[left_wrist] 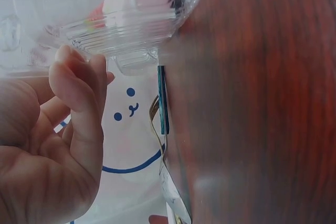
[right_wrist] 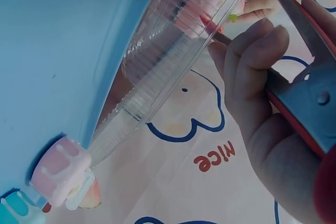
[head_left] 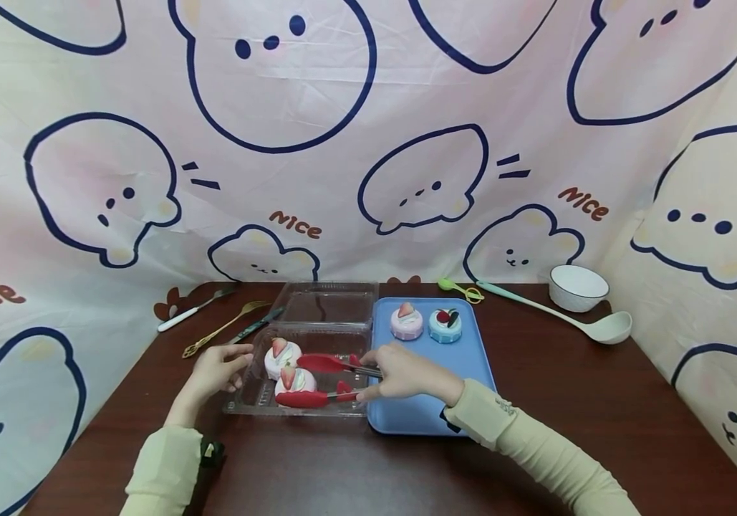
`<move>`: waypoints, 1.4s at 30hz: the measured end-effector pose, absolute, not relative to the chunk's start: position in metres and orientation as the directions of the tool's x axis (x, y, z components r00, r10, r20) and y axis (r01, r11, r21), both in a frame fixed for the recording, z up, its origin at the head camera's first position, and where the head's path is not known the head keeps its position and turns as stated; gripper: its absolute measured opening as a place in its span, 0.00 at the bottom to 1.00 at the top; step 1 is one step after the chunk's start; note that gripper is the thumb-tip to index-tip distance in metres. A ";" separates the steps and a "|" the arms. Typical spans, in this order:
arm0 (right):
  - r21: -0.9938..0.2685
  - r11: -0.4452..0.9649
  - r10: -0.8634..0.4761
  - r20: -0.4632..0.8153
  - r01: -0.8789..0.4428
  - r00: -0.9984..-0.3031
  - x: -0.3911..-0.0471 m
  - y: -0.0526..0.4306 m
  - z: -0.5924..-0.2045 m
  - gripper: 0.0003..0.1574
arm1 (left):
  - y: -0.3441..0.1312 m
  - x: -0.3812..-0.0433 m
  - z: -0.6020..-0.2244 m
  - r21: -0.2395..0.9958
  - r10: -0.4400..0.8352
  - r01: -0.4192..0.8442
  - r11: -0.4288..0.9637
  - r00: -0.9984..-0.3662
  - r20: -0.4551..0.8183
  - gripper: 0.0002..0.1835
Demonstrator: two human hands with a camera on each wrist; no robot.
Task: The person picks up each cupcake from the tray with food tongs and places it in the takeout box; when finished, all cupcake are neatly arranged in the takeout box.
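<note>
My right hand [head_left: 400,369] grips red-tipped tongs [head_left: 323,399]. One tip lies before the front strawberry-topped toy cake [head_left: 297,380], the other behind it; whether they squeeze it I cannot tell. A second strawberry cake [head_left: 281,357] sits just behind, both in a clear plastic container [head_left: 349,408] with its lid folded back. At the container's left edge is my left hand [head_left: 213,373], fingers loosely bent, fingertips by the rim. In the left wrist view, the hand's fingertips [left_wrist: 65,53] overlap the clear wall. The right wrist view shows the tongs [right_wrist: 315,95] across my palm.
Right of the container lies a blue tray [head_left: 429,394] with a pink cake [head_left: 406,322] and a blue cake [head_left: 445,326]. A white-handled utensil [head_left: 177,320], gold fork [head_left: 213,333] and teal-handled utensil [head_left: 257,325] lie left. A ladle [head_left: 607,328] and white bowl [head_left: 578,290] stand back right.
</note>
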State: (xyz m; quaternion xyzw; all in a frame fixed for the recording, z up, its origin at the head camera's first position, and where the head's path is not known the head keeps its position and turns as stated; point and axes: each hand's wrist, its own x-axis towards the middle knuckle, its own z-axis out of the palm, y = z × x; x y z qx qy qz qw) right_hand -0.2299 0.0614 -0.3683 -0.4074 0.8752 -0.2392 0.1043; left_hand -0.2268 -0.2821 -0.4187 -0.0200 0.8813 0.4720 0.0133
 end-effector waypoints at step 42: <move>-0.473 0.842 -0.174 0.216 -0.259 -0.961 -0.227 0.250 -0.378 0.42 | -0.282 -0.226 -0.422 0.833 -0.042 -0.048 0.551 -0.999 -0.030 0.21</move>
